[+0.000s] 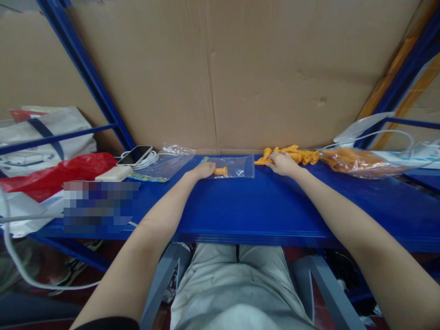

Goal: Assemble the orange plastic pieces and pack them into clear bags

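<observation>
My left hand is closed at the near end of an orange plastic piece, whose flared end points right. That piece lies over a clear plastic bag flat on the blue table, and my fingers cover the bag's left end. My right hand reaches into a pile of similar orange plastic pieces at the back of the table. Its fingers are closed around one piece at the pile's left edge; the fingertips are partly hidden.
Right of the pile lies a clear bag full of orange pieces. Another flat clear bag, a phone with a coiled white cable and a white power bank are on the left. A cardboard wall stands behind the blue table.
</observation>
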A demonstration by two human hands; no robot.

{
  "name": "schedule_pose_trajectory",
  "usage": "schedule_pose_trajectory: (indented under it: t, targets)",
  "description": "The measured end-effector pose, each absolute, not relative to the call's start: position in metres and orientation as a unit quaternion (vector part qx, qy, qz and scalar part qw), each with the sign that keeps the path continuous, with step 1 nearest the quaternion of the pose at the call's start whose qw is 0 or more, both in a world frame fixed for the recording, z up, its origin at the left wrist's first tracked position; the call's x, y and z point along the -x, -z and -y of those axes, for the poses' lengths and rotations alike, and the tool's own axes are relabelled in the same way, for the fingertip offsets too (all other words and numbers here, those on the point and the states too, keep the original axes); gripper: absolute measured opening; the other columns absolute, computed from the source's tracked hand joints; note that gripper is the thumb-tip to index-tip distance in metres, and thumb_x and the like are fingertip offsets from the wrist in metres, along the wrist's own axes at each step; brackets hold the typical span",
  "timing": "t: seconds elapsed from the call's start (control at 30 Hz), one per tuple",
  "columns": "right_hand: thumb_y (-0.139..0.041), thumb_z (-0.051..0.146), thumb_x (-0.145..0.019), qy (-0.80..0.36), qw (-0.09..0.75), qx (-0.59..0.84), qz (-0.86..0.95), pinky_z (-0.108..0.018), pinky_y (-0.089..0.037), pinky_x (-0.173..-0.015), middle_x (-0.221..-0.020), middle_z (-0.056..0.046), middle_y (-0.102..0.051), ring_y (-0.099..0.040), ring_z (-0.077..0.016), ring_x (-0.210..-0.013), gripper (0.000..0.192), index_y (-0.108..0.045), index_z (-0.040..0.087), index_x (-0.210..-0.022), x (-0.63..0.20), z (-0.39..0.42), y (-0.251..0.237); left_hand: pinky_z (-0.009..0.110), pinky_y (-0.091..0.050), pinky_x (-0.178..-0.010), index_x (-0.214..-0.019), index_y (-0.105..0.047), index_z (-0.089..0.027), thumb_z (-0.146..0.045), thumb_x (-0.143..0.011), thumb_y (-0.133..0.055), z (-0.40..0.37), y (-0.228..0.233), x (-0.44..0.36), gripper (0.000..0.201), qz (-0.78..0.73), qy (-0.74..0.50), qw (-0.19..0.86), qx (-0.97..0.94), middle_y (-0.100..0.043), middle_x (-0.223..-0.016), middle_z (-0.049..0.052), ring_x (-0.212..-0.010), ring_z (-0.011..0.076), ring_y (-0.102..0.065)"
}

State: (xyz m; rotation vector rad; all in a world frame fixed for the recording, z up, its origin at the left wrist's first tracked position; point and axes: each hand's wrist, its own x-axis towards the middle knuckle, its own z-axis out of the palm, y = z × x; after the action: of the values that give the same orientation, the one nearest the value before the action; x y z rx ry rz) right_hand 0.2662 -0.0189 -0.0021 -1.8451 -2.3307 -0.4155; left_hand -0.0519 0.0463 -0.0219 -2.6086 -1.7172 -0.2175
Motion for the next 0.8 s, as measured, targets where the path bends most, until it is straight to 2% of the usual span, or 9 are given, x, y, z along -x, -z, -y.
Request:
schedule_pose_trajectory:
  t: [0.3,0.43,0.67,0.8]
  targets:
    - [-0.042,0.033,-0.099,0.207,0.102,0.554,0.800,-0.036,-0.035,-0.083,-0.106,-0.019,-0.069,-0.063,-0.0301,-0.102,0.033,-0.065,0.010,-0.105,-0.238,0.030,-0.007,0.031,-0.030,-0.117,-0.124,-0.065,-0.011,-0.028,-0.098,-0.020,-0.041,0.016,0.049,0.054,0.562,0.043,-0.028,0.825,-0.060,-0.140,0.011,-0.135,0.0206,-0.050]
    - [-0.040,0.033,-0.100,0.227,0.073,0.535,0.811,-0.035,-0.033,-0.082,-0.104,-0.019,-0.069,-0.062,-0.0301,-0.099,0.035,-0.065,0.010,-0.108,-0.224,0.038,-0.010,0.028,-0.031,-0.116,-0.127,-0.062,-0.008,-0.027,-0.099,-0.017,-0.043,0.017,0.049,0.056,0.557,0.026,-0.019,0.830,-0.057,-0.143,0.013,-0.135,0.0196,-0.050]
    - [-0.043,0.029,-0.098,0.238,0.109,0.547,0.795,-0.035,-0.033,-0.079,-0.109,-0.020,-0.069,-0.062,-0.0322,-0.103,0.030,-0.060,0.009,-0.113,-0.221,0.050,-0.026,0.030,-0.031,-0.116,-0.125,-0.064,-0.010,-0.028,-0.099,-0.020,-0.042,0.016,0.049,0.055,0.558,0.041,-0.025,0.828,-0.059,-0.142,0.011,-0.136,0.0209,-0.050]
    - [-0.046,0.028,-0.096,0.214,0.066,0.547,0.807,-0.036,-0.036,-0.080,-0.104,-0.020,-0.071,-0.064,-0.0322,-0.102,0.028,-0.062,0.010,-0.111,-0.213,0.058,-0.031,0.027,-0.028,-0.117,-0.130,-0.061,-0.010,-0.026,-0.099,-0.016,-0.041,0.017,0.048,0.057,0.562,0.022,-0.019,0.827,-0.054,-0.147,0.010,-0.138,0.0182,-0.047]
